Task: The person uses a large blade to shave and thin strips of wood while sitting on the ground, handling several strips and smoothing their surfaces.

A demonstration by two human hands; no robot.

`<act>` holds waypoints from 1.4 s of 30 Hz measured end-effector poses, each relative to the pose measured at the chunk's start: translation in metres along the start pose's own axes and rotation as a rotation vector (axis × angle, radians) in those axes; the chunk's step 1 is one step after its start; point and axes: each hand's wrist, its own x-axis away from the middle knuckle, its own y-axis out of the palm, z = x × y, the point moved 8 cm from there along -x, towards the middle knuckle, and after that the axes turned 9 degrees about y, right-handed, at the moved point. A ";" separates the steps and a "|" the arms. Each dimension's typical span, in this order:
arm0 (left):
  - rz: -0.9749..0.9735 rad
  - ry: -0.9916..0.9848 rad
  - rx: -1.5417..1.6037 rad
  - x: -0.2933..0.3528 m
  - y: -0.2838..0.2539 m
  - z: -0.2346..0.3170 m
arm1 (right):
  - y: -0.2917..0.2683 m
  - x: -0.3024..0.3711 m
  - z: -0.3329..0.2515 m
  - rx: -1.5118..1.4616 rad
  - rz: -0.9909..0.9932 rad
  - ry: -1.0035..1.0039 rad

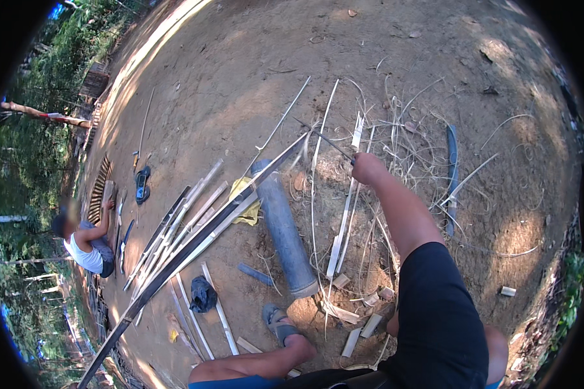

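My right hand (368, 168) is stretched out, closed round the handle of a long knife (331, 142). Its thin dark blade points up and left, touching or just in front of the end of a long split bamboo pole (204, 240); I cannot tell which. From there the pole slopes down to the lower left, across the upper end of a thick grey cylinder (284, 227) lying on the ground. A piece of yellow sheet (246, 216) is partly under the pole. My left hand is out of sight.
Split bamboo strips (169, 236) lie left of the cylinder, near a black plastic bag (203, 294). Curled shavings (405, 149) and a blue-grey length (452, 178) are at right. Another person (91, 243) crouches at far left, near a sandal (142, 185).
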 end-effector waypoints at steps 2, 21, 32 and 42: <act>0.009 0.001 -0.017 0.001 -0.006 0.002 | -0.015 0.025 -0.029 0.017 -0.018 -0.010; -0.112 0.068 0.021 0.031 0.031 -0.037 | 0.015 0.086 0.107 -0.941 0.120 0.430; 0.009 0.339 0.114 0.166 0.179 -0.030 | 0.086 0.271 0.116 -1.610 0.185 0.453; -0.534 0.217 0.652 0.244 0.247 0.033 | 0.015 0.468 0.002 -0.632 0.476 -0.049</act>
